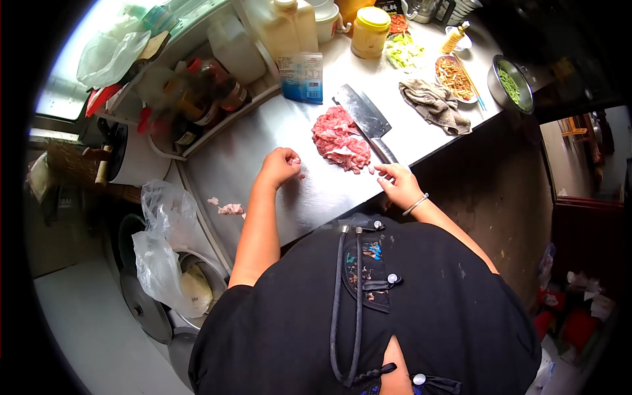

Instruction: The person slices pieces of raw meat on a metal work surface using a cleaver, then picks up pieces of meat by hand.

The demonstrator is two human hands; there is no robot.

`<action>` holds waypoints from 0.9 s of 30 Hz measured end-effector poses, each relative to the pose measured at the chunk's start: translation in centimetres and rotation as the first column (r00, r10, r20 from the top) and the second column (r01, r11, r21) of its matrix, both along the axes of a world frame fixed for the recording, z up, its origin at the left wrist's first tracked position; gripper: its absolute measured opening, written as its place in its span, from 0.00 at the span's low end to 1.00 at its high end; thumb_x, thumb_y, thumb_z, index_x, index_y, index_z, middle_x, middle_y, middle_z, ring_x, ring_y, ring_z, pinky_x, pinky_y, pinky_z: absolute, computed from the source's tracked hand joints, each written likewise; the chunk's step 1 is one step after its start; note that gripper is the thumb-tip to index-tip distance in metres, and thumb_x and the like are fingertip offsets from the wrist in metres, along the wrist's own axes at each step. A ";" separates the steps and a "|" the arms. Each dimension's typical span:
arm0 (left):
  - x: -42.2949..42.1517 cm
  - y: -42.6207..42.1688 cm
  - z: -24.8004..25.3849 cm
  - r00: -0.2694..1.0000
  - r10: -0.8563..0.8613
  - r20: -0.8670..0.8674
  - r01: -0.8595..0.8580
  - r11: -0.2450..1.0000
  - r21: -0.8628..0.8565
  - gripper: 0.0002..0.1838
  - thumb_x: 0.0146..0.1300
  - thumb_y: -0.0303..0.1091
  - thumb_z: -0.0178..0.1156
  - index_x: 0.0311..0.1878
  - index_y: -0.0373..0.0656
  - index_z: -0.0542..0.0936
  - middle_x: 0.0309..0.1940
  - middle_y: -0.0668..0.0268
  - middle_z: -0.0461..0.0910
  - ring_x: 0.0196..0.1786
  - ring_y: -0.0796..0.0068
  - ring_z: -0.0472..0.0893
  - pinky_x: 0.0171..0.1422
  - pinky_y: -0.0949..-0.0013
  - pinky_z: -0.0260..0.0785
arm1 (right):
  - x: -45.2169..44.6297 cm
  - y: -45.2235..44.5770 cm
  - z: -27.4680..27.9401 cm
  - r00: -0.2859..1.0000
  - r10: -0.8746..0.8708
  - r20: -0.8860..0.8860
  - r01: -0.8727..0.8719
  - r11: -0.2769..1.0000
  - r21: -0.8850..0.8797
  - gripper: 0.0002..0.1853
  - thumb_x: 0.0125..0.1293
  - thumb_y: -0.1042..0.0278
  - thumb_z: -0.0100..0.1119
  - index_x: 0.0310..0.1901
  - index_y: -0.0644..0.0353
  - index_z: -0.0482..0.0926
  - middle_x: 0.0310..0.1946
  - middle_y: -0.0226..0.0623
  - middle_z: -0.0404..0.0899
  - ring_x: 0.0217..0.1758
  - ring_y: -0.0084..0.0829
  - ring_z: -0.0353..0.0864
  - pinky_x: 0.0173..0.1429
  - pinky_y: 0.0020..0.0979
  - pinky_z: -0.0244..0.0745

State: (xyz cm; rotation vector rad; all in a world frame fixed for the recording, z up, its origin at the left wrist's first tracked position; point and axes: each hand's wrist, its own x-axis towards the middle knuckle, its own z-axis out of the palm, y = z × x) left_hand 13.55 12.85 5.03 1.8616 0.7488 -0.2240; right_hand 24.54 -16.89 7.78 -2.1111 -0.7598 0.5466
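Note:
A heap of raw sliced meat [339,139] lies on the metal counter in front of me. Left of it, my left hand [281,166] is closed, with a bit of pink meat showing at its fingertips. My right hand [399,185] is at the counter's front edge, fingers apart, close to a small scrap of meat [371,170]. Just beyond those fingers is the black handle of a cleaver [363,113], whose wide blade lies flat behind the heap. Paler meat trimmings [230,209] rest on the counter to the left, beyond my left forearm.
A blue-and-white packet [301,79] and a yellow-lidded jar [370,34] stand at the back. A crumpled cloth [436,105], a plate of shredded food [454,80] and a metal bowl of green pieces [510,85] sit right. A bottle shelf [227,112] borders the left side.

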 end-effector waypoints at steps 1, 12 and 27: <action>0.8 0.4 0.2 0.997 -0.039 0.069 0.033 0.995 0.091 0.05 0.47 0.28 0.62 0.28 0.37 0.80 0.28 0.61 0.76 0.29 0.72 0.77 0.38 0.69 0.73 | 0.1 -0.2 -0.6 0.999 -0.009 -0.052 0.009 1.000 -0.004 0.16 0.58 0.68 0.61 0.49 0.57 0.79 0.37 0.33 0.80 0.33 0.24 0.78 0.40 0.25 0.74; 9.9 -14.6 9.8 0.608 -0.692 0.389 0.523 0.718 0.460 0.15 0.45 0.32 0.67 0.39 0.42 0.80 0.36 0.60 0.77 0.38 0.63 0.80 0.43 0.67 0.73 | 2.5 -1.1 1.1 0.145 0.373 -0.916 0.634 0.676 0.376 0.23 0.71 0.50 0.37 0.52 0.60 0.71 0.45 0.42 0.77 0.47 0.38 0.77 0.54 0.43 0.73; 1.1 -9.5 1.6 0.991 0.113 0.069 -0.130 0.723 0.678 0.11 0.55 0.39 0.61 0.40 0.47 0.83 0.39 0.61 0.81 0.44 0.61 0.80 0.48 0.62 0.72 | 5.1 -14.8 -0.8 0.057 0.357 -0.932 0.751 0.600 0.275 0.12 0.63 0.65 0.50 0.37 0.66 0.78 0.31 0.41 0.80 0.35 0.37 0.81 0.44 0.41 0.79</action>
